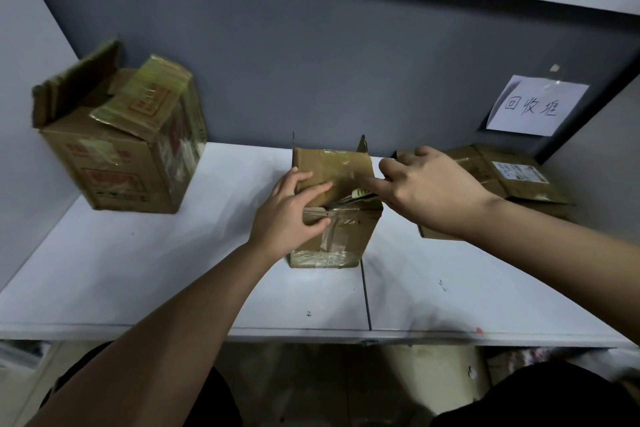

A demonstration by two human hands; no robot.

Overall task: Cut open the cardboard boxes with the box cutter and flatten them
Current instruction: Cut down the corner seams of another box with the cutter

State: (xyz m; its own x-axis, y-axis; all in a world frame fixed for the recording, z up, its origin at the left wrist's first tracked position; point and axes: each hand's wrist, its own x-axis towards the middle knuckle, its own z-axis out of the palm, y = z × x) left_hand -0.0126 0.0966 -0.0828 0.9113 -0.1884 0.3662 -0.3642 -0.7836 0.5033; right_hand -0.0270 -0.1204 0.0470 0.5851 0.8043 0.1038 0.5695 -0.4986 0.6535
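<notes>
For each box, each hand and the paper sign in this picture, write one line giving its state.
Small box: upright on the table, top flaps partly open.
Large box: upright at left, top flaps open.
Flattened boxes: lying flat at right.
Left hand: grips the small box's near-left top edge.
Right hand: fingers on a top flap.
Paper sign: stuck to the wall.

Bench white, few dark specks. Back wall flat slate grey. Middle box brown cardboard, glossy clear tape strips. Left box brown with red print and yellowish tape. Flattened cardboard brown, white label. Paper sign white, black handwritten characters.
</notes>
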